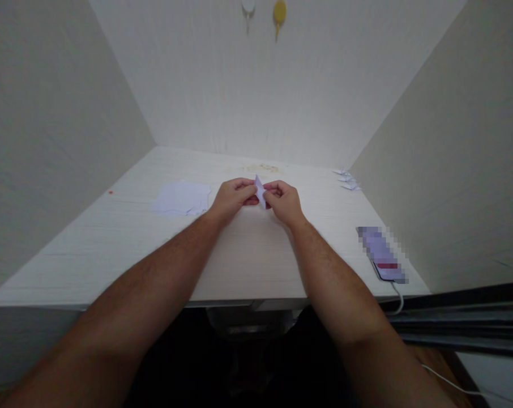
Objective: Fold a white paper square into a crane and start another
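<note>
Between my two hands is a small piece of folded white paper [260, 191], held just above the tabletop with a pointed corner upward. My left hand [236, 195] pinches its left side between thumb and fingers. On the other side, my right hand [283, 199] grips the paper's right edge in the same kind of pinch. Parts of the paper are hidden behind the fingertips. To the left of my left hand lies a stack of white paper sheets [182, 197], its edges slightly uneven.
Several small folded paper pieces [347, 180] sit at the back right by the wall. A phone [380, 252], blurred out, lies at the right with a white cable [400, 297] running over the table edge. Walls enclose the white table [248, 266] on three sides. Two hooks hang above.
</note>
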Tool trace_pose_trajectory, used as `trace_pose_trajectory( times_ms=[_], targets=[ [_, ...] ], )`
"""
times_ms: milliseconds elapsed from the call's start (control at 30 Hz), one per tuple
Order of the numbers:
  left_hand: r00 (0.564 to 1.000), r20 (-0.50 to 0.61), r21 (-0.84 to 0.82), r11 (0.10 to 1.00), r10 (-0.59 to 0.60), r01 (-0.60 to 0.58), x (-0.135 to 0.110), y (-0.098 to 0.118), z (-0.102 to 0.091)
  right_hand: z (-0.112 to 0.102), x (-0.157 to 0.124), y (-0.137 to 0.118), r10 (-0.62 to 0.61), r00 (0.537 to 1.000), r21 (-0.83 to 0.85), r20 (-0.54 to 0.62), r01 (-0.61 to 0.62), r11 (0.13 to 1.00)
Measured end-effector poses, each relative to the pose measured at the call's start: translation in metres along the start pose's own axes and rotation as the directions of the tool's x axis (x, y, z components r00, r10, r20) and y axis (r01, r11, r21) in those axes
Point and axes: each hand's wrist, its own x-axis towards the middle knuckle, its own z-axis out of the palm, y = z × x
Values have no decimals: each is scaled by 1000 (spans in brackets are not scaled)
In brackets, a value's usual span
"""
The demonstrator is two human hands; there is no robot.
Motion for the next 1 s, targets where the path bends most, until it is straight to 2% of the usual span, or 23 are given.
trace_pose_trajectory(
  times_ms=[67,167,267,500,800,900,1000],
  targets=[
    [1000,14,41,999,11,-12,0,-2,0,1,-2,3,-90,995,-149,-49,81,985],
    [998,50,70,997,38,-42,0,-3,0,0,-5,2,-216,975,-340,-42,190,921],
    [997,60,73,995,58,-62,-1,-3,0,-2,-6,-2,-258,966,-458,-28,216,862],
    [999,49,5,1000,17,-17,0,-6,2,-4,-5,-7,-234,972,-598,15,196,777],
    [999,8,-15,999,-36,36,0,-6,2,-3,-9,-15,-193,981,-787,34,145,600],
    [998,5,-6,998,-69,69,0,-6,2,-3,-10,-17,-176,983,-799,47,143,584],
    [995,25,29,995,-100,99,0,-6,1,-4,-10,-16,-169,983,-774,66,157,613]
  ],
)
